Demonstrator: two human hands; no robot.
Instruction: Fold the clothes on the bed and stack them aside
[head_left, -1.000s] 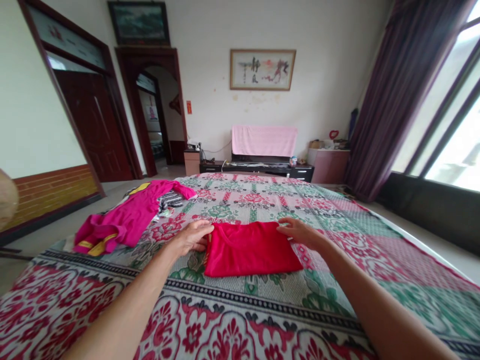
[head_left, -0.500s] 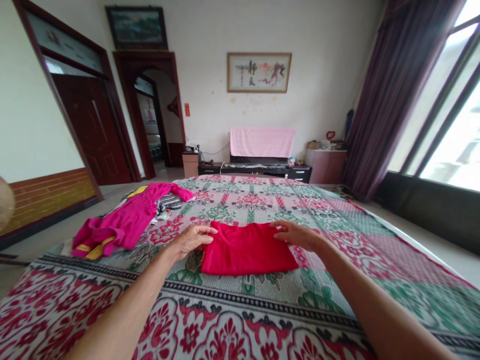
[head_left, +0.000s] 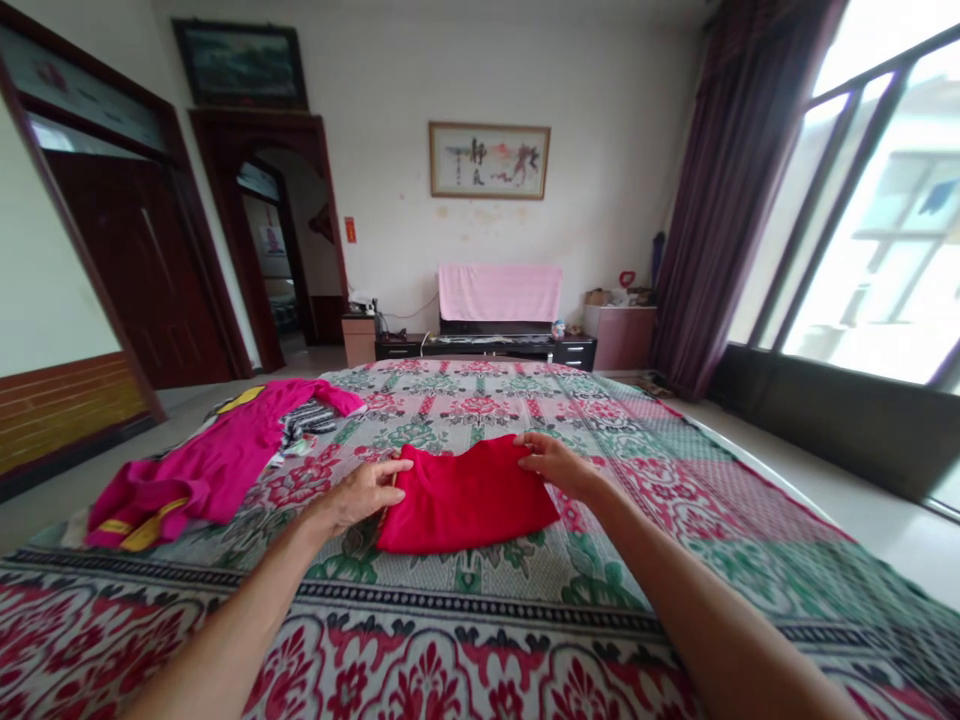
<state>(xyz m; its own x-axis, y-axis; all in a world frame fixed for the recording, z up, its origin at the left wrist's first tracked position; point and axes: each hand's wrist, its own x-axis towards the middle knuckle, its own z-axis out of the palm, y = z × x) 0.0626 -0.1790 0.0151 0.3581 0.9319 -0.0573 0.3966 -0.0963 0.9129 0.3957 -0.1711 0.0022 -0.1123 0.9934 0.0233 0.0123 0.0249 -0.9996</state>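
A red garment (head_left: 465, 500), folded into a compact rectangle, is in front of me over the patterned bedspread (head_left: 480, 405); its exact kind does not show. My left hand (head_left: 364, 495) pinches its upper left corner between thumb and fingers. At the upper right corner, my right hand (head_left: 555, 465) grips the cloth the same way. The right side looks slightly raised and tilted, while the lower edge is close to the bedspread. Fingertips behind the cloth are hidden.
To the left lies a heap of clothes with a magenta garment (head_left: 217, 455) on top and a black-and-white striped cloth (head_left: 309, 418) beside it. Beyond the bed stand a low black cabinet (head_left: 487, 350) and a pink cloth (head_left: 500, 293) draped over something.
The view has turned a little to the right, so everything sits further left. Both hands keep hold of the red garment, whose right side now appears lifted and tilted.
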